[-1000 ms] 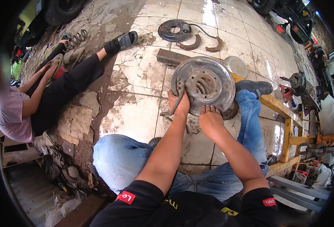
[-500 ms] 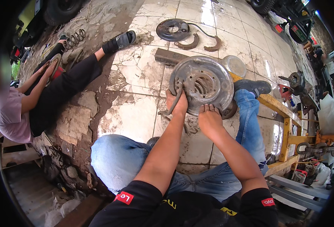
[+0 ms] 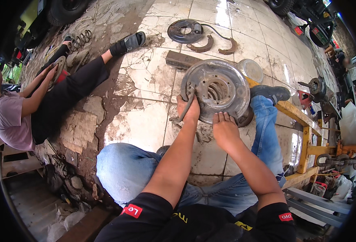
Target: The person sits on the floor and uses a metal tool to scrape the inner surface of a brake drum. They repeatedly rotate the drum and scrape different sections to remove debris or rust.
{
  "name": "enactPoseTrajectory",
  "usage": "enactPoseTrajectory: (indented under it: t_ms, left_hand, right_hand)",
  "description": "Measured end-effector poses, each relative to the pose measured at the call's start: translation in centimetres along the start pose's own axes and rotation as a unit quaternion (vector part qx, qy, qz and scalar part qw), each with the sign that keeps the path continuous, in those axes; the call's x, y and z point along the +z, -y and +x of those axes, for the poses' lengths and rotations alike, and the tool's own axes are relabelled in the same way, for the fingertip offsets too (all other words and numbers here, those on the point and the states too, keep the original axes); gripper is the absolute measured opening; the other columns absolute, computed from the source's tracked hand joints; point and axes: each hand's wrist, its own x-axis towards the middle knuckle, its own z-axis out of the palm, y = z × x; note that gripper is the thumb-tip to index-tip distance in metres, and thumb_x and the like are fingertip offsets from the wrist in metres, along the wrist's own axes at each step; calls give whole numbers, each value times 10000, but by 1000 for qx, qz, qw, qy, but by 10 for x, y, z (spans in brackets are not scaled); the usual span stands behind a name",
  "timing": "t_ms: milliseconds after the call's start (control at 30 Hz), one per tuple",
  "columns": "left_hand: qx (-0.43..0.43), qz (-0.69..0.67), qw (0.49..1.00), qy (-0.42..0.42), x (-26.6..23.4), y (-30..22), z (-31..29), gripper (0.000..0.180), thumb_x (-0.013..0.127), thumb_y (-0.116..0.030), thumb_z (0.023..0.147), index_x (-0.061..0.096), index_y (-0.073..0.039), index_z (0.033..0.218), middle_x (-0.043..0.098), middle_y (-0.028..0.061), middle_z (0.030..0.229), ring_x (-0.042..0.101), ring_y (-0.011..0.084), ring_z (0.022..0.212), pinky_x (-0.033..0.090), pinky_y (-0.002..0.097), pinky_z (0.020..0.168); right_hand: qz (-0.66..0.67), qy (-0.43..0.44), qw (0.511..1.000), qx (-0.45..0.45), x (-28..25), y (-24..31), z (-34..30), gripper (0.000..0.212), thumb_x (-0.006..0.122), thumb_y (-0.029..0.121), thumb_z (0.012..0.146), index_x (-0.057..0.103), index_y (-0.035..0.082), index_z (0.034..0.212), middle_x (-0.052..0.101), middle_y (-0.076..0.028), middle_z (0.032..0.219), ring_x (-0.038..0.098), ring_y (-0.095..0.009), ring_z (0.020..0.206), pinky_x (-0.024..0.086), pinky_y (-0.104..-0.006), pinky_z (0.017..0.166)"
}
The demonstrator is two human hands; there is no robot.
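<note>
A round metal brake backing plate (image 3: pixel 237 82), worn and grey with a central hole and small bolt holes, is tilted up in front of me. Through its hole shows part of a rusty coil spring (image 3: pixel 215 92). My left hand (image 3: pixel 189 108) grips the plate's left edge, where a short dark brake hose (image 3: pixel 188 105) hangs down across my fingers. At the lower rim, my right hand (image 3: pixel 225 125) has its fingers bent close together over the plate's face. The right thumb is hidden, and a small dark patch beside those fingertips is unclear.
Beyond lie another backing plate (image 3: pixel 184 31) with a cable and two curved brake shoes (image 3: pixel 202 44). A metal bar (image 3: pixel 180 59) and round lid (image 3: pixel 250 70) sit nearer. A yellow frame (image 3: pixel 303 149) stands right. At left, a seated person (image 3: pixel 28 103) handles a round part.
My right hand has shifted very slightly right along the plate's lower rim. The left hand keeps its hold, and the seated person's head has moved a little.
</note>
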Motion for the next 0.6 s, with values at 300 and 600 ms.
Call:
enactPoseTrajectory:
  t_ms: [300,600]
  left_hand:
    - [4,-14,1000,8,-1,-2,-1,500,660,-433,838,571,-28,1117,682,245,1012,649,413,985,495,459,883]
    - [16,-26,1000,1,4,2,0,526,666,-447,840,573,-15,1126,676,261,1026,648,411,994,492,462,885]
  right_hand:
    - [-17,-9,1000,-7,-1,-1,-4,456,467,117,911,509,-92,1314,545,-260,1350,529,-356,1273,390,-452,1062]
    - [7,-44,999,-20,4,-8,-7,473,473,120,906,496,-76,1336,535,-236,1374,502,-354,1296,374,-464,1072]
